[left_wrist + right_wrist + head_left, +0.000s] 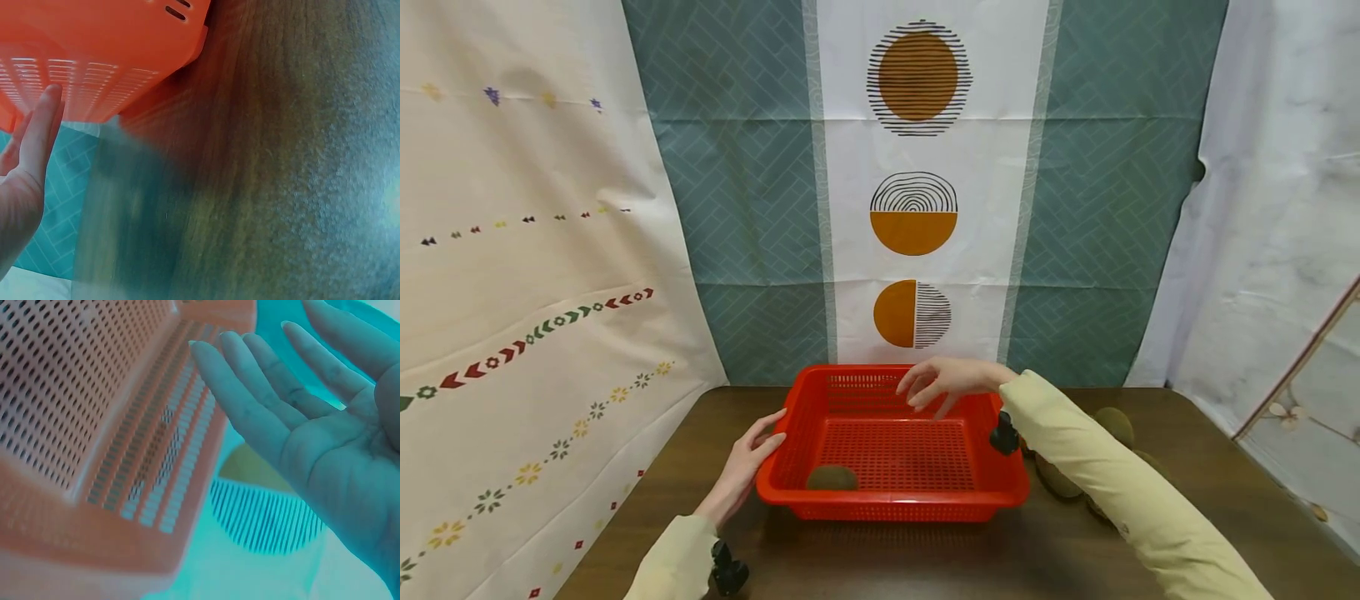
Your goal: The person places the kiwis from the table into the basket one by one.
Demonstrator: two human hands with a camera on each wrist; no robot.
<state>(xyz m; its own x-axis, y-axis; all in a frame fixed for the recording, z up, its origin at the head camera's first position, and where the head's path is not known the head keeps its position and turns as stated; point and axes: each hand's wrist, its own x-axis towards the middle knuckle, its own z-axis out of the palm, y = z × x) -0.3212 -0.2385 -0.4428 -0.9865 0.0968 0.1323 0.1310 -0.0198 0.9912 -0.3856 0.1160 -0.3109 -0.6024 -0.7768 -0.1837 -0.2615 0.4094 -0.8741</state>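
Observation:
A red plastic basket point(891, 497) with slotted walls stands on the table. In its near left corner lies one rounded, brownish-green thing point(832, 477), its kind unclear. My left hand point(743, 467) is at the basket's left side; in the left wrist view its fingers point(39, 134) extend along the slotted wall. Above the back right part of the basket hovers my right hand point(951, 382), holding nothing, with fingers loosely bent. The right wrist view shows that hand's bare palm point(337, 456) beside the basket wall point(150, 456).
Several similar brownish-green rounded things point(1113, 426) lie on the table right of the basket, partly hidden by my right sleeve point(1120, 492). The dark wooden table point(880, 558) ends at a patterned cloth backdrop point(752, 208). Cloths also hang at left and right.

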